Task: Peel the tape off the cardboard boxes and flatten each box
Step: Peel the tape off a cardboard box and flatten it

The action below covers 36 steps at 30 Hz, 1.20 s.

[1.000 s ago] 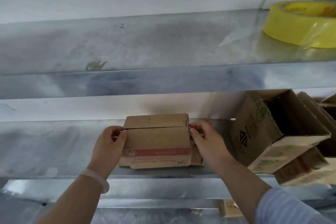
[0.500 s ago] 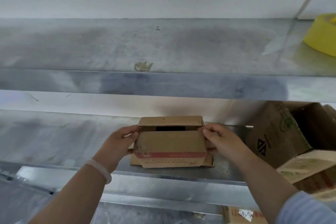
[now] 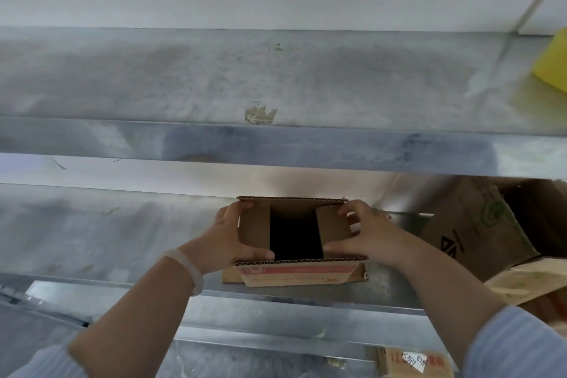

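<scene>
A small brown cardboard box [image 3: 294, 276] with a red printed band stands on the middle metal shelf, its top open onto a dark inside. The two long top flaps stand apart and the short side flaps lie inward. My left hand [image 3: 233, 239] grips the box's left end, thumb laid over the left side flap. My right hand [image 3: 365, 236] grips the right end, thumb on the right side flap and fingers behind. No tape shows on the box's visible faces.
The galvanized upper shelf [image 3: 276, 144] overhangs close above the box. A yellow tape roll [image 3: 552, 64] sits on it at the far right. Larger open cardboard boxes [image 3: 478, 224] crowd the right of the middle shelf [image 3: 92, 239]. Another labelled carton [image 3: 414, 362] lies below.
The box's top flaps went from closed to spread wide, exposing the dark inside. Both hands shifted from the flap seam to the box's ends, thumbs onto the side flaps. The view swung left.
</scene>
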Tool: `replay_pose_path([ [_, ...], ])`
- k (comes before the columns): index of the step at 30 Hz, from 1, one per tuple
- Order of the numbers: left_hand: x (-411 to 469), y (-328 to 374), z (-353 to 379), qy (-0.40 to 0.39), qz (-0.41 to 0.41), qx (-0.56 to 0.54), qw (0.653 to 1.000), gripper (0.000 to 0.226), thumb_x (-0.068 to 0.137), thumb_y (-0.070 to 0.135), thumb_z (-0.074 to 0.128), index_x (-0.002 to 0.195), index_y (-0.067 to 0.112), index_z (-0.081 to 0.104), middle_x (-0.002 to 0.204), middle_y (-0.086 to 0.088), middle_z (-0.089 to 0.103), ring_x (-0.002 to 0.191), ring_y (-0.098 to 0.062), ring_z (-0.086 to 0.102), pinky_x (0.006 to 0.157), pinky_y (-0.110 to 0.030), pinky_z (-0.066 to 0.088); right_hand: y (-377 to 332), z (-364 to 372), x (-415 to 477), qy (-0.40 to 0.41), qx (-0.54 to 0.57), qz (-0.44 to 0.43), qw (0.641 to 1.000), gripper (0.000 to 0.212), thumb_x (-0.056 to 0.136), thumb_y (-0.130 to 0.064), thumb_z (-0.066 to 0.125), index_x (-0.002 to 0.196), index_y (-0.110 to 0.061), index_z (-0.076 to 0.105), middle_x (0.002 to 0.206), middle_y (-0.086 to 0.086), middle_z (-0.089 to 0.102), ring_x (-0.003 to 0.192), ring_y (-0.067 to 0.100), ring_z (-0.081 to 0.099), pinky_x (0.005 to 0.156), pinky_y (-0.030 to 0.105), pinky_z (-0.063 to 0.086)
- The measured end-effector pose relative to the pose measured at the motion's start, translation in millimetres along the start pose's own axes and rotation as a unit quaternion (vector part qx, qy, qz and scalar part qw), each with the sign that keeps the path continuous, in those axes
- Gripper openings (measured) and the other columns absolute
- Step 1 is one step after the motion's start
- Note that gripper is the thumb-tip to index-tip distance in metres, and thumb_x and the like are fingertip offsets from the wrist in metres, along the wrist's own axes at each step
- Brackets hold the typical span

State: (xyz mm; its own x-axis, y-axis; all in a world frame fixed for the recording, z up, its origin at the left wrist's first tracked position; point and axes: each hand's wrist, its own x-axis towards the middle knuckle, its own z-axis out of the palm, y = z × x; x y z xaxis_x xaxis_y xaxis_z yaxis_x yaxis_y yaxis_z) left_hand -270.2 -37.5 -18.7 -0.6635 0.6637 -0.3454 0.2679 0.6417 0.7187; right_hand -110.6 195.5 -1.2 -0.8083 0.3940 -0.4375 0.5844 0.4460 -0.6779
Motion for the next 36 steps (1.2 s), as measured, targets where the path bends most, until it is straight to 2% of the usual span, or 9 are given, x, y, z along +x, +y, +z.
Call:
replay_pose_path([
  [5,13,3,13,0.064,-0.026,0.041,0.997,0.11,0.049,0.058,0.088,0.133,0.037,0.02,0.12,0.014,0.019,0.106,-0.009,0.038,0.085,-0.021,0.039,-17,22,14,0.082,-0.143,0.025,0.986,0.104,0.052,-0.071,0.08,0.129,-0.033,0.022,0.114,-0.006,0.041,0.097,0.014,0.043,0.071,0.028,0.034],
  [9,9,1,19,0.061,0.002,0.028,0.998,0.096,0.05,0.058,0.071,0.129,0.048,0.017,0.121,0.018,0.018,0.1,-0.008,0.043,0.074,-0.016,0.042,-12,30,16,0.096,-0.156,0.019,0.983,0.097,0.067,-0.056,0.072,0.14,-0.031,0.013,0.132,0.001,0.045,0.113,0.021,0.049,0.078,0.024,0.026],
  [13,-6,-8,15,0.056,0.069,-0.13,0.988,0.061,0.07,0.038,0.055,0.12,0.057,0.026,0.127,0.012,0.04,0.094,-0.017,0.06,0.063,-0.016,0.052,-8,17,2,0.073,0.041,-0.028,0.996,0.065,0.077,-0.045,0.055,0.13,-0.048,0.018,0.106,-0.008,0.053,0.08,0.011,0.059,0.059,0.023,0.048],
  [16,-21,-17,3,0.055,0.172,-0.222,0.958,0.072,0.073,0.01,0.043,0.126,0.057,0.033,0.126,0.026,0.05,0.112,-0.004,0.056,0.077,-0.016,0.051,-4,2,-3,0.09,0.144,-0.075,0.983,0.06,0.078,-0.025,0.054,0.118,-0.06,0.025,0.1,0.006,0.061,0.08,0.025,0.068,0.063,0.039,0.059],
  [21,-45,-31,4,0.009,0.196,-0.13,0.972,0.092,0.073,0.003,0.041,0.148,0.051,0.017,0.152,0.026,0.024,0.134,0.006,0.033,0.099,-0.013,0.041,17,6,-9,0.021,0.206,-0.092,0.974,0.081,0.066,-0.014,0.063,0.127,-0.059,0.035,0.116,0.013,0.06,0.102,0.035,0.063,0.087,0.058,0.053],
  [25,-61,-50,27,-0.001,0.192,0.066,0.979,0.097,0.072,0.007,0.045,0.149,0.053,0.008,0.153,0.035,0.011,0.136,0.014,0.019,0.108,-0.008,0.023,34,3,-12,-0.065,0.476,-0.021,0.877,0.054,0.08,-0.029,0.073,0.129,-0.023,0.054,0.124,0.014,0.064,0.106,0.032,0.067,0.08,0.047,0.057],
  [28,-62,-60,48,-0.024,0.212,0.16,0.964,0.088,0.076,0.013,0.043,0.152,0.045,0.012,0.158,0.028,0.005,0.146,0.004,0.004,0.117,-0.02,0.013,44,0,-5,-0.03,0.312,0.058,0.948,0.06,0.073,-0.061,0.071,0.119,-0.025,0.057,0.113,0.006,0.07,0.1,0.025,0.069,0.079,0.041,0.056],
  [30,-60,-63,59,-0.041,0.209,0.184,0.96,0.079,0.075,0.025,0.035,0.151,0.042,0.02,0.157,0.028,0.01,0.145,0.004,0.005,0.119,-0.022,0.015,50,9,0,0.007,0.147,0.1,0.984,0.055,0.073,-0.05,0.08,0.112,-0.032,0.047,0.114,-0.002,0.063,0.101,0.02,0.064,0.083,0.041,0.055],
  [36,-23,-78,80,0.014,0.133,0.282,0.95,0.059,0.098,0.05,0.03,0.153,0.035,0.016,0.157,0.018,0.019,0.147,-0.009,0.012,0.122,-0.029,0.013,83,68,3,0.06,0.055,0.099,0.992,0.058,0.082,-0.031,0.077,0.119,-0.037,0.033,0.122,-0.006,0.06,0.1,0.012,0.059,0.082,0.03,0.052],
])
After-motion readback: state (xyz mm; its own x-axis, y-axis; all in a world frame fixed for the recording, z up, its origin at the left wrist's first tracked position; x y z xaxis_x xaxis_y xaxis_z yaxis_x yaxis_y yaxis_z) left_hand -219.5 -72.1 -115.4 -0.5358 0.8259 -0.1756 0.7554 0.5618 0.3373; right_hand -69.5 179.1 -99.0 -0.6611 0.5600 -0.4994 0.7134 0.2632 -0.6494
